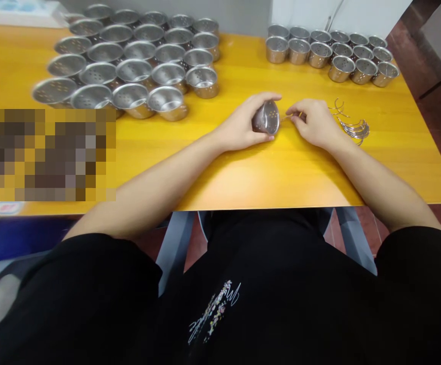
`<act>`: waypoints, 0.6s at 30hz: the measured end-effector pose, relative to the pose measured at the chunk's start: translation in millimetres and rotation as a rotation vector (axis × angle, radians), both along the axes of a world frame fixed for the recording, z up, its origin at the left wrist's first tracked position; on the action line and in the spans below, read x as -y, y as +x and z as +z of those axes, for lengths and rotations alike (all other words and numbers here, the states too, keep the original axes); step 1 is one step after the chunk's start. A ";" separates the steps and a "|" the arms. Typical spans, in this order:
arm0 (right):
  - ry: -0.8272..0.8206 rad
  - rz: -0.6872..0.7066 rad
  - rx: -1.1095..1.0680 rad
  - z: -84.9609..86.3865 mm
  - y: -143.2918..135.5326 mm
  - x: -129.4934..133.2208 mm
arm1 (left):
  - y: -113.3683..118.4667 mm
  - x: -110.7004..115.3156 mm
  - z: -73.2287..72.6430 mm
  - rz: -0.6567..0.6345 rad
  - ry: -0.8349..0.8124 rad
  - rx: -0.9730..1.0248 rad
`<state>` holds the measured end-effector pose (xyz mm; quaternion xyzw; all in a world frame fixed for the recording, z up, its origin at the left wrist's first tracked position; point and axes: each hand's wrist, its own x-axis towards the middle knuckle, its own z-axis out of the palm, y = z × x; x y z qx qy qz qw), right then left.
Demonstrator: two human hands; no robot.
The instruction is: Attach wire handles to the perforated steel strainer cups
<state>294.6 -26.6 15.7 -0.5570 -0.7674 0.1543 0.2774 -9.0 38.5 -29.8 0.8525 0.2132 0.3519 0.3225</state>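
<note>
Tilted on its side, a perforated metal cup (270, 117) has its open mouth turned to the right. My left hand (243, 121) is wrapped round it, thumb and fingers on opposite sides of the wall. Just right of the cup's mouth, my right hand (311, 121) pinches a thin curved wire (286, 118), whose far end lies close to the rim. Beside the right wrist, a small pile of bent wire handles (355, 131) rests on the yellow table (243, 177).
Rows of perforated metal cups (134, 71) fill the table's back left. Another group of cups (342, 68) stands at the back right, some with wires across them. A blurred-out patch (55, 154) covers the left side. The table's front edge runs before my body.
</note>
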 end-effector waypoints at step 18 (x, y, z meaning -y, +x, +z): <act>-0.033 -0.087 -0.662 -35.1 1.6 -21.7 | 1.5 -5.9 -9.2 0.013 -0.039 0.002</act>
